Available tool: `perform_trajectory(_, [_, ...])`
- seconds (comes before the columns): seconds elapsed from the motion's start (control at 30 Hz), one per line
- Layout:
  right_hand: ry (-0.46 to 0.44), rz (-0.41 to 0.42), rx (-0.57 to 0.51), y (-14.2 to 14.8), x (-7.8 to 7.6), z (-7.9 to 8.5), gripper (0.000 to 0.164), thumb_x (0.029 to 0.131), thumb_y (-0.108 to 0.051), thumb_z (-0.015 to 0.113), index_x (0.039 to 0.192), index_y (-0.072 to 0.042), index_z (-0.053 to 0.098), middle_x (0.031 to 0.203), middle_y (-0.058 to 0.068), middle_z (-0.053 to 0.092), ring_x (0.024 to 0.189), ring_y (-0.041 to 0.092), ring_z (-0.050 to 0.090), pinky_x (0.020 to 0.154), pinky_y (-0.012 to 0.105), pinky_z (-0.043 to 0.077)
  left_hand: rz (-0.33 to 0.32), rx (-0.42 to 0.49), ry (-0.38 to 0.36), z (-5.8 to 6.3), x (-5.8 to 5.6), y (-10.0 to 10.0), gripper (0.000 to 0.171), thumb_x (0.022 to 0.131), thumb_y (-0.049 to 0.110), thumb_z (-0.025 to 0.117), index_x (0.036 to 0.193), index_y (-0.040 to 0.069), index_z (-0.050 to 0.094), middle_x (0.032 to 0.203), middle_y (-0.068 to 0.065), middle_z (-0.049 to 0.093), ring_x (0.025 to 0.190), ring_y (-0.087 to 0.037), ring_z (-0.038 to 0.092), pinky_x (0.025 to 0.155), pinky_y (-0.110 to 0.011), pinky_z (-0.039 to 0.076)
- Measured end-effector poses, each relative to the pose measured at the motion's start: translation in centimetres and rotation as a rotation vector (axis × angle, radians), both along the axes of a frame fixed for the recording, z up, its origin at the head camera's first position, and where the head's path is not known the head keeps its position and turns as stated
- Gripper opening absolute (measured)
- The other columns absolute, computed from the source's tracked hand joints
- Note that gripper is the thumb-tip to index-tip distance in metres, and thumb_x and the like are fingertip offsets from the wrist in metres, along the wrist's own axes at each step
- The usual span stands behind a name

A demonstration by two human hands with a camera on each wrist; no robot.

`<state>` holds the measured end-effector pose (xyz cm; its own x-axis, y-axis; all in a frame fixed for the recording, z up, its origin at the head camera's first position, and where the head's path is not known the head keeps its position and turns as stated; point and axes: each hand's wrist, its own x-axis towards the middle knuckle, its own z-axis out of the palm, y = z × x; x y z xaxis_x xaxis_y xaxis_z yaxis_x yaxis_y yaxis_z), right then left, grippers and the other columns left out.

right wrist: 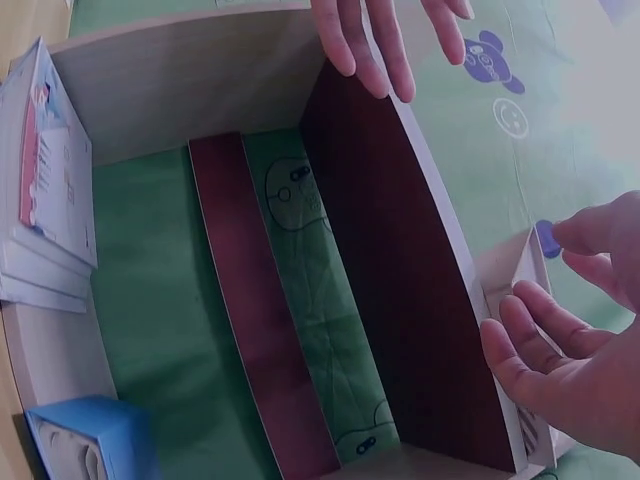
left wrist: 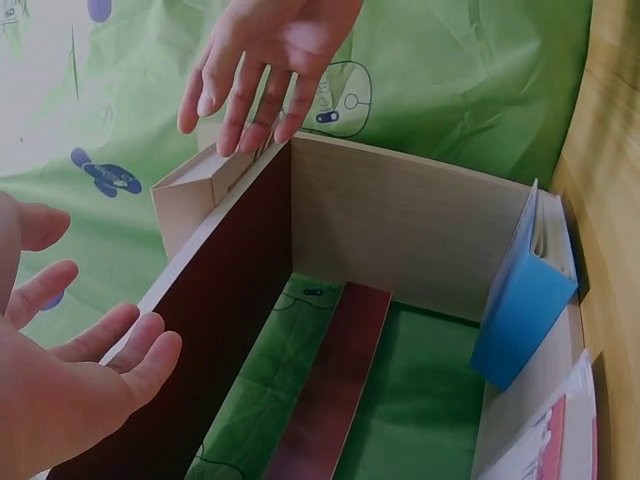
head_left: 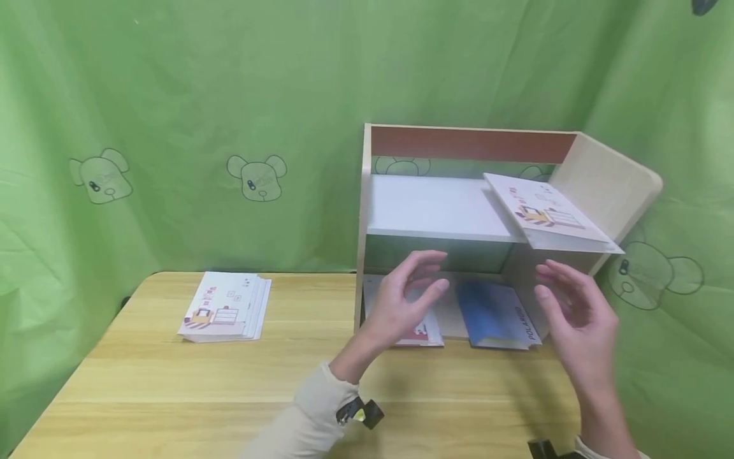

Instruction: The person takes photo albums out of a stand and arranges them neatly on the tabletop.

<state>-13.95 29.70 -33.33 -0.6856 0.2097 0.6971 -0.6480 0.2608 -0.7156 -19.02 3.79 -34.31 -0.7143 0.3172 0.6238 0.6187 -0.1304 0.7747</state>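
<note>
Both hands hover in front of a small two-tier shelf [head_left: 436, 204], fingers loosely bent and holding nothing. The left hand [head_left: 408, 299] is before the lower tier, overlapping a white and red book [head_left: 421, 335] in the head view. To the right, the right hand [head_left: 585, 325] stands just below a stack of pale illustrated books [head_left: 550, 213] on the upper tier. That stack sits at the tier's right end, its front corner jutting past the board. In the right wrist view, the right hand's fingers [right wrist: 540, 345] are close beside the board's edge and the stack.
A blue book [head_left: 496, 312] marked POLAROID lies on the lower tier, towards the right. Another stack of pale illustrated books [head_left: 220, 306] lies at the back left of the wooden table [head_left: 172, 389]. A green curtain [head_left: 258, 83] hangs close behind the table and shelf.
</note>
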Motion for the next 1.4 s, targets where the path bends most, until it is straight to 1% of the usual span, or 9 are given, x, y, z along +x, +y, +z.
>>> perform_trajectory(0.1, [0.001, -0.004, -0.020, 0.6, 0.0, -0.1, 0.044, 0.089, 0.021, 0.061, 0.132, 0.013, 0.058, 0.125, 0.019, 0.068, 0.115, 0.022, 0.065, 0.097, 0.019, 0.054, -0.022, -0.013, 0.002, 0.2, -0.2, 0.6, 0.041, 0.102, 0.018, 0.064, 0.142, 0.012, 0.055, 0.143, 0.002, 0.058, 0.129, -0.013, 0.057, 0.107, -0.028, 0.049])
perform_trajectory(0.27, [-0.030, -0.064, -0.008, 1.3, 0.0, -0.2, 0.044, 0.090, 0.019, 0.062, 0.133, 0.011, 0.059, 0.126, 0.019, 0.067, 0.114, 0.021, 0.065, 0.096, 0.018, 0.054, -0.077, -0.032, 0.018, 0.6, -0.6, 1.5, 0.044, 0.103, 0.019, 0.062, 0.145, 0.010, 0.052, 0.146, 0.000, 0.056, 0.130, -0.012, 0.055, 0.109, -0.027, 0.047])
perform_trajectory(0.5, [-0.116, -0.227, 0.053, 2.3, 0.3, 0.1, 0.043, 0.094, 0.011, 0.064, 0.136, 0.002, 0.061, 0.127, 0.014, 0.068, 0.112, 0.019, 0.066, 0.093, 0.014, 0.053, -0.096, -0.037, 0.015, 1.4, -1.0, 3.0, 0.045, 0.104, 0.017, 0.061, 0.147, 0.014, 0.050, 0.148, -0.002, 0.054, 0.130, -0.011, 0.055, 0.109, -0.028, 0.047])
perform_trajectory(0.6, [-0.146, -0.274, 0.057, 2.7, 0.3, 0.2, 0.043, 0.094, 0.007, 0.066, 0.137, -0.001, 0.061, 0.128, 0.012, 0.068, 0.112, 0.019, 0.066, 0.092, 0.013, 0.053, -0.103, -0.056, 0.015, 1.8, -1.3, 3.6, 0.047, 0.104, 0.018, 0.061, 0.149, 0.015, 0.049, 0.149, -0.002, 0.053, 0.131, -0.010, 0.054, 0.109, -0.027, 0.047])
perform_trajectory(0.73, [-0.167, -0.285, 0.027, 3.2, 0.1, 0.3, 0.043, 0.095, 0.005, 0.067, 0.137, -0.002, 0.062, 0.130, 0.012, 0.067, 0.114, 0.019, 0.064, 0.093, 0.013, 0.052, -0.106, -0.076, 0.004, 1.9, -1.5, 4.3, 0.048, 0.104, 0.020, 0.060, 0.151, 0.017, 0.047, 0.149, -0.003, 0.053, 0.131, -0.010, 0.053, 0.108, -0.025, 0.047])
perform_trajectory(0.93, [-0.192, -0.258, -0.103, 4.0, -0.3, 0.6, 0.044, 0.094, 0.004, 0.069, 0.137, -0.002, 0.061, 0.131, 0.011, 0.066, 0.117, 0.018, 0.062, 0.093, 0.011, 0.050, -0.099, -0.056, -0.033, 1.9, -1.8, 5.3, 0.047, 0.105, 0.021, 0.060, 0.150, 0.019, 0.048, 0.143, -0.004, 0.058, 0.126, -0.008, 0.056, 0.105, -0.024, 0.049])
perform_trajectory(1.17, [-0.215, -0.307, -0.131, 4.8, -1.1, 1.3, 0.045, 0.092, 0.001, 0.073, 0.136, -0.005, 0.063, 0.128, 0.005, 0.067, 0.118, 0.016, 0.061, 0.092, 0.010, 0.051, -0.060, -0.034, -0.073, 2.6, -2.4, 6.6, 0.042, 0.105, 0.018, 0.058, 0.147, 0.019, 0.052, 0.134, -0.003, 0.064, 0.118, -0.005, 0.061, 0.101, -0.022, 0.051])
perform_trajectory(1.27, [-0.202, -0.280, -0.195, 5.0, -1.3, 1.5, 0.046, 0.091, 0.001, 0.074, 0.135, -0.004, 0.063, 0.128, 0.005, 0.066, 0.118, 0.017, 0.060, 0.092, 0.010, 0.051, -0.050, -0.047, -0.094, 2.9, -2.6, 7.2, 0.043, 0.105, 0.019, 0.058, 0.147, 0.021, 0.051, 0.135, -0.002, 0.063, 0.120, -0.007, 0.061, 0.100, -0.021, 0.051])
perform_trajectory(1.4, [-0.171, -0.261, -0.273, 5.4, -1.5, 1.5, 0.044, 0.090, 0.004, 0.073, 0.133, -0.002, 0.063, 0.127, 0.008, 0.067, 0.113, 0.017, 0.063, 0.090, 0.012, 0.053, -0.047, -0.068, -0.154, 3.1, -2.7, 8.1, 0.045, 0.105, 0.022, 0.059, 0.149, 0.025, 0.050, 0.133, -0.002, 0.063, 0.117, -0.007, 0.062, 0.098, -0.020, 0.052])
